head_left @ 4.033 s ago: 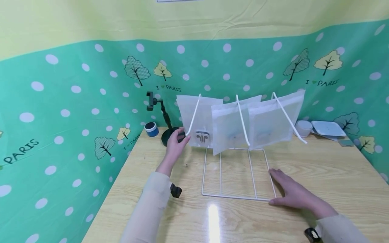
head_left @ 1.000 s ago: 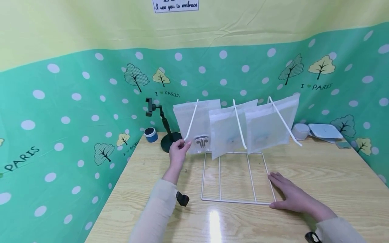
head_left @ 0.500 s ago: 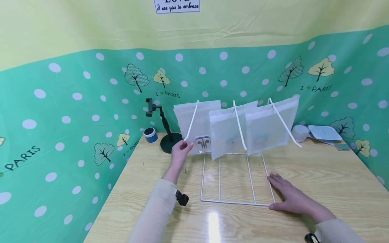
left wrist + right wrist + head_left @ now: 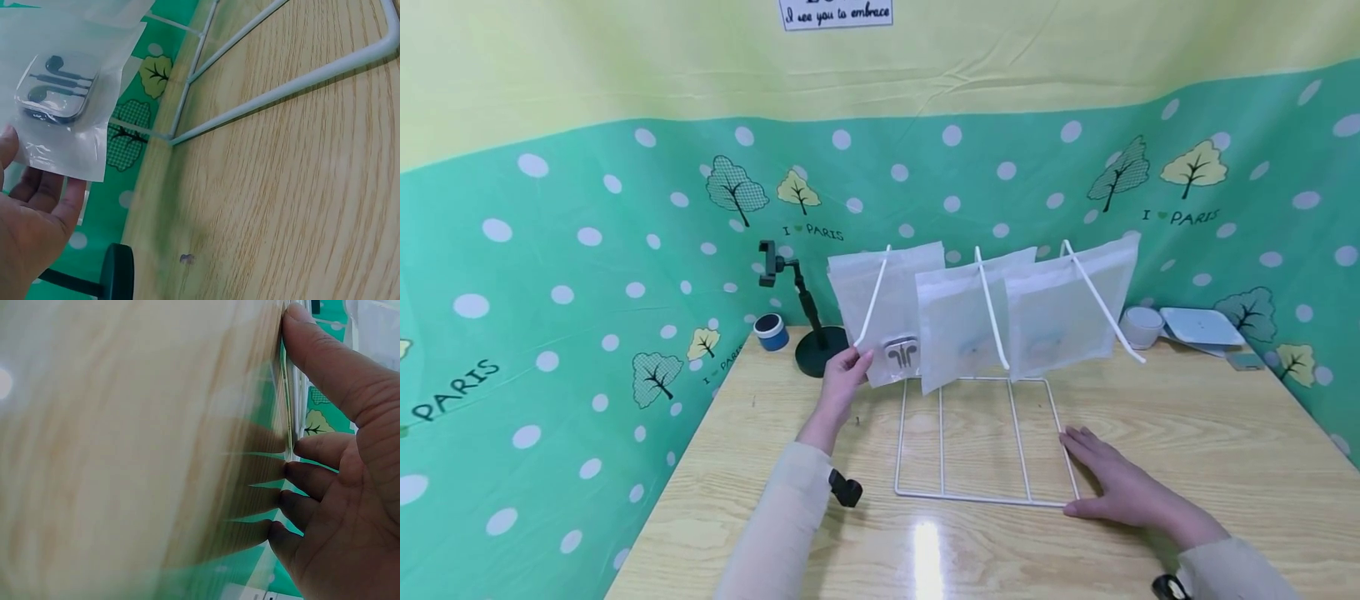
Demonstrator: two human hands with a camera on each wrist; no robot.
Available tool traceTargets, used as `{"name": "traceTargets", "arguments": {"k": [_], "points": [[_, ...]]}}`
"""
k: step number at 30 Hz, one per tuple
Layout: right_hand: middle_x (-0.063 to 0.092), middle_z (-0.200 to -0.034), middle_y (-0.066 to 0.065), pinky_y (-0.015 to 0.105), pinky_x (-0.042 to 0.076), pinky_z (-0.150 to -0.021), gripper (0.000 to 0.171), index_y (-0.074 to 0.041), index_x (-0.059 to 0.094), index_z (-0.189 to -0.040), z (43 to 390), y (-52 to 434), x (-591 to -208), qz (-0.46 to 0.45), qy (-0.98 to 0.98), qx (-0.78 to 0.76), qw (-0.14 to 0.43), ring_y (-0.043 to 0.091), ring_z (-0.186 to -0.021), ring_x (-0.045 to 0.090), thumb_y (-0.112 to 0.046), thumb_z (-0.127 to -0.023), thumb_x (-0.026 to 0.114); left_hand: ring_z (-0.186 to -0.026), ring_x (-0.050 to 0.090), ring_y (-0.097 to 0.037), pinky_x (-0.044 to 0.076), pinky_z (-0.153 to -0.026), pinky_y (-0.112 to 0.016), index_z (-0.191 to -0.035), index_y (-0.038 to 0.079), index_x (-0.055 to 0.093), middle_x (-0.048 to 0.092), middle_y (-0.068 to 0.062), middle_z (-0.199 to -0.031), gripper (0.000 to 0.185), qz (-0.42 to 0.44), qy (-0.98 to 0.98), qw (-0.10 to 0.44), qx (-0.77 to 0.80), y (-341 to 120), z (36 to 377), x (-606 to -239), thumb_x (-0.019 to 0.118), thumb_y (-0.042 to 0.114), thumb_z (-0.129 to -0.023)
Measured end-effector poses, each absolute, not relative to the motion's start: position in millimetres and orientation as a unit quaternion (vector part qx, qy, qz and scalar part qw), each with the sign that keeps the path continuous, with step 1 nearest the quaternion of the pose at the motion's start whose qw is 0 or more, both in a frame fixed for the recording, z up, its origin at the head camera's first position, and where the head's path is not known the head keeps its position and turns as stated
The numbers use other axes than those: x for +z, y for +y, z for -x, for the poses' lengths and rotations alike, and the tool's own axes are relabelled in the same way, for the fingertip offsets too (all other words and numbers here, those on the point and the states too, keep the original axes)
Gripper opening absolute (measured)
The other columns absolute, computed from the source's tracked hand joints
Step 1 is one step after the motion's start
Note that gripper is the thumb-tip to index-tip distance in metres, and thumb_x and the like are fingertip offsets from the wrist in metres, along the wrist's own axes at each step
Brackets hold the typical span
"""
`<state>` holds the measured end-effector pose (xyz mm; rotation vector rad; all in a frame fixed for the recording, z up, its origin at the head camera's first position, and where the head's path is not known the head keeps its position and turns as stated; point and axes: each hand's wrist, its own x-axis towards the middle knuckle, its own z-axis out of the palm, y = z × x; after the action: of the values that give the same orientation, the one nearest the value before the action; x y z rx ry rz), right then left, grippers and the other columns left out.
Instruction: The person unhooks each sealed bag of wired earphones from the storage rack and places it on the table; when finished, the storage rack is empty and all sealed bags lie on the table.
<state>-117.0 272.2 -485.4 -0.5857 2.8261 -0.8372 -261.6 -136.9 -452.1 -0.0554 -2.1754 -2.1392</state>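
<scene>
Hardly anything has shifted since half a second ago: from the head view my left hand [image 4: 844, 372] still sits at the lower corner of the leftmost pouch [image 4: 883, 312], which hangs on the nine o'clock prong of the wire rack [image 4: 985, 442]; my right hand [image 4: 1108, 479] lies flat, fingers straight, on the rack's three o'clock edge. At the left wrist, fingers [image 4: 47, 194] relaxed, touching the bag's bottom corner below the earphones [image 4: 56, 87]. It looks light, limp and slick; I'd pinch that corner. At the right wrist, fingertips [image 4: 300, 450] press the table [image 4: 125, 456]
</scene>
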Motion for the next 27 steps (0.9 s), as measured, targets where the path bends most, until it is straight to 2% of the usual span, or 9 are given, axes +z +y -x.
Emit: {"name": "traceTargets", "arguments": {"k": [5,10,16,17,20,24,27], "points": [[0.029,-0.150,0.031,0.070,0.024,-0.105,0.105,0.004,0.038,-0.146,117,272,-485,0.194,0.938,-0.278,0.069,0.056,-0.136,0.022,-0.058,-0.070,0.078,-0.105,0.064,-0.026,0.053,-0.091,-0.045,-0.125,-0.004,0.061,0.064,-0.021,-0.121,0.034,0.024,-0.704,0.056,-0.708,-141,259,-453,0.060,0.017,-0.098],[0.029,-0.150,0.031,0.070,0.024,-0.104,0.105,0.004,0.038,-0.146,117,272,-485,0.193,0.938,-0.278,0.071,0.056,-0.136,0.022,-0.058,-0.071,0.078,-0.102,0.064,-0.021,0.055,-0.084,-0.034,-0.126,-0.003,0.061,0.065,-0.019,-0.121,0.034,0.034,-0.695,0.067,-0.715,-146,254,-453,0.058,0.019,-0.099],[0.028,-0.151,0.031,0.070,0.022,-0.105,0.105,0.004,0.038,-0.146,117,273,-485,0.190,0.937,-0.283,0.078,0.056,-0.136,0.020,-0.057,-0.071,0.077,-0.102,0.062,-0.019,0.048,-0.075,-0.025,-0.128,0.002,0.061,0.064,-0.017,-0.125,0.037,0.046,-0.700,0.076,-0.709,-150,245,-448,0.058,0.023,-0.099],[0.027,-0.151,0.031,0.070,0.022,-0.105,0.104,0.004,0.037,-0.146,117,273,-485,0.190,0.937,-0.284,0.080,0.056,-0.136,0.020,-0.057,-0.071,0.077,-0.103,0.062,-0.019,0.048,-0.076,-0.025,-0.129,0.002,0.060,0.064,-0.016,-0.125,0.037,0.049,-0.699,0.077,-0.710,-151,244,-448,0.058,0.023,-0.099],[0.027,-0.152,0.031,0.070,0.022,-0.105,0.104,0.004,0.037,-0.147,117,273,-485,0.189,0.936,-0.285,0.082,0.056,-0.137,0.020,-0.057,-0.072,0.077,-0.111,0.062,-0.023,0.052,-0.088,-0.031,-0.129,0.002,0.060,0.063,-0.016,-0.127,0.036,0.062,-0.695,0.081,-0.712,-152,241,-446,0.057,0.023,-0.099],[0.027,-0.152,0.030,0.070,0.022,-0.105,0.104,0.004,0.037,-0.147,118,273,-485,0.190,0.936,-0.284,0.082,0.056,-0.136,0.020,-0.057,-0.072,0.077,-0.118,0.060,-0.027,0.047,-0.100,-0.044,-0.129,0.004,0.059,0.062,-0.014,-0.128,0.036,0.074,-0.694,0.088,-0.711,-153,236,-443,0.055,0.024,-0.100],[0.027,-0.152,0.030,0.071,0.022,-0.104,0.104,0.003,0.037,-0.147,118,273,-486,0.191,0.937,-0.282,0.081,0.056,-0.136,0.020,-0.057,-0.072,0.077,-0.118,0.059,-0.027,0.047,-0.101,-0.045,-0.130,0.005,0.058,0.062,-0.014,-0.128,0.036,0.070,-0.703,0.092,-0.702,-154,230,-440,0.054,0.024,-0.100]]}}
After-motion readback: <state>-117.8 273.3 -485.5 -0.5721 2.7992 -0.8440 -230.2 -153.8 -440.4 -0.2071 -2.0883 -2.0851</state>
